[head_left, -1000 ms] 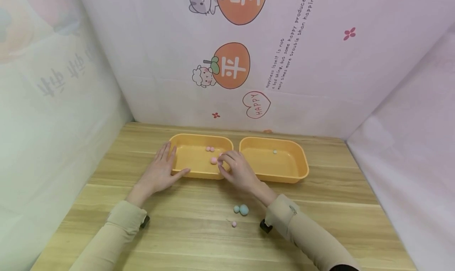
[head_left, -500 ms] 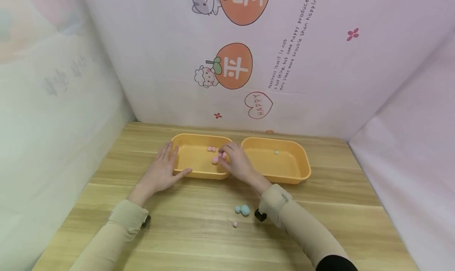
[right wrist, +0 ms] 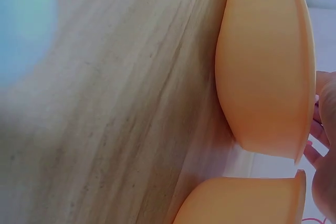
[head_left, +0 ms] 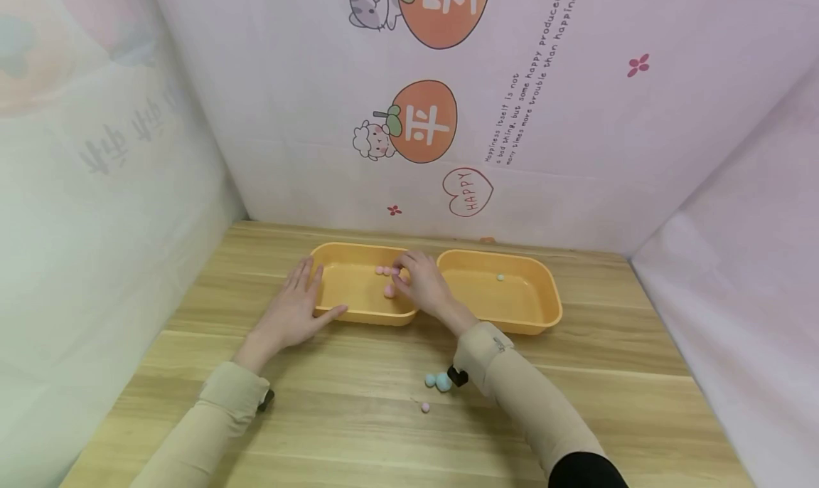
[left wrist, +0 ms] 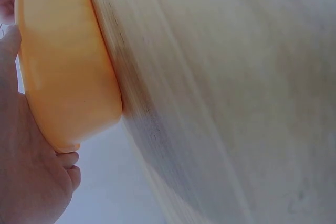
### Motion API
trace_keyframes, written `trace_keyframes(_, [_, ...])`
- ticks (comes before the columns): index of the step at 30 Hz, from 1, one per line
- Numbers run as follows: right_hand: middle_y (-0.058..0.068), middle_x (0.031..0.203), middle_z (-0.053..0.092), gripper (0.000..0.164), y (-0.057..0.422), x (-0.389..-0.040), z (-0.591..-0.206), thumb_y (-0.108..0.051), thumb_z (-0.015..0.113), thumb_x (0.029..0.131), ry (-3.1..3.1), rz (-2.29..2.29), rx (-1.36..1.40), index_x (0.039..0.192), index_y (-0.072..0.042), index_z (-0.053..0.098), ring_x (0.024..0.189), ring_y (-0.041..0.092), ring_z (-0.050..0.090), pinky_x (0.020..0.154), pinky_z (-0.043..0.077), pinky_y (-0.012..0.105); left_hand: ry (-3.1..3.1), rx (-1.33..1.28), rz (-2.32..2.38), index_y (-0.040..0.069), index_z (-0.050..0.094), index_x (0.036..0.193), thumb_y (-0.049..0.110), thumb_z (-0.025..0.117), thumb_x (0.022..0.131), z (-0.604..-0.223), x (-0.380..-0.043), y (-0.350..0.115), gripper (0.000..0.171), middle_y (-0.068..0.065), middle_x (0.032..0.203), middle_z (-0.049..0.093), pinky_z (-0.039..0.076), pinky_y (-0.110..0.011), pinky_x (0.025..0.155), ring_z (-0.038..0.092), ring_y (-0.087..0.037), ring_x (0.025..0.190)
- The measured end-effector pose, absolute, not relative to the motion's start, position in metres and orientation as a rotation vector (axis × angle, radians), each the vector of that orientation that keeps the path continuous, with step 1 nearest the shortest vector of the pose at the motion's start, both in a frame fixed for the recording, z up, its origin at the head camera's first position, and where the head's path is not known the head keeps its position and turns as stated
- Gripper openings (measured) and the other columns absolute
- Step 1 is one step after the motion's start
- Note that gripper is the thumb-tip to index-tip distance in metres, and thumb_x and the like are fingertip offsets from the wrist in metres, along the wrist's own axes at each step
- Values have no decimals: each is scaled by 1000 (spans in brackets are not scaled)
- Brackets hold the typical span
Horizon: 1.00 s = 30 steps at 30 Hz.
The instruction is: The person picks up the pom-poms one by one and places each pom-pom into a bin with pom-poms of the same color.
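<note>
My left hand [head_left: 291, 309] rests against the left end of the left yellow tray [head_left: 361, 318], fingers straight and spread, thumb lying along the front rim. In the left wrist view the thumb [left wrist: 10, 43] crosses the tray's rim. Reaching into the same tray from the right, my right hand [head_left: 427, 283] pinches a small pink ball [head_left: 395, 271] between thumb and fingertips. That ball sits at the end of a short row with two pink balls [head_left: 383, 270]. A larger pink ball [head_left: 389, 291] lies just in front, and another pink piece shows partly under the hand.
The right yellow tray [head_left: 505, 326] stands beside the left one and holds a tiny pale green ball [head_left: 500, 277]. On the wooden table [head_left: 358, 417] in front lie two light blue balls [head_left: 443, 382] and a small pink ball [head_left: 425, 407]. Printed cloth walls [head_left: 544, 203] enclose the table.
My right hand has moved back and slightly left inside the left tray, bringing the pinched pink ball up to the row. The left hand keeps its place on the tray.
</note>
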State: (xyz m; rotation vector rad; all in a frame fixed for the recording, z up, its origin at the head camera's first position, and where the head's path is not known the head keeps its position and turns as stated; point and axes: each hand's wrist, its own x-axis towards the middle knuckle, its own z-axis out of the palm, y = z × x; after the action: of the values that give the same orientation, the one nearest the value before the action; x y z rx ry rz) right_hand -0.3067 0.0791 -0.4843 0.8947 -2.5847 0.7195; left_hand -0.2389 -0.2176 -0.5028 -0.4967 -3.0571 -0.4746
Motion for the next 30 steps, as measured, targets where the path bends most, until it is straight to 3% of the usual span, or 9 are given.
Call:
trace_keyframes(8, [17,109,75,15,81,-314,-488,-6,83,94,-2589,726,876,106,1,76,111,38,70,108,56,61,-3032,-501,-484,-7,15,173,74,50,106,-507,-240,-217,110,-32,182,2,12,-61,142,5,-50,172])
trace_keyframes(9, [14,110,76,16,85,-322,-497,-12,82,97,-2569,740,884,108,-1,77,113,35,70,111,56,58,-3034,-500,-491,-7,14,173,74,50,106,-507,-240,-217,110,-32,182,1,11,-61,142,4,-50,172])
trace_keyframes(15, [15,112,76,20,88,-319,-494,-14,82,97,-2531,789,894,111,1,78,114,37,70,109,56,58,-3035,-491,-486,-7,14,173,74,50,106,-508,-240,-219,110,-31,183,1,10,-60,142,4,-49,172])
trace_keyframes(16, [19,112,76,20,86,-311,-485,-8,83,94,-2540,791,889,110,4,77,113,40,70,107,57,60,-3034,-494,-488,-7,14,173,74,50,106,-508,-240,-218,110,-31,183,1,11,-60,142,4,-49,172])
trace_keyframes(30, [13,114,77,22,118,-250,-477,-4,87,91,-2395,876,1036,111,-1,77,106,30,67,96,58,47,-3041,-503,-490,-7,13,173,73,50,107,-507,-241,-218,110,-31,183,-1,10,-61,142,4,-50,172])
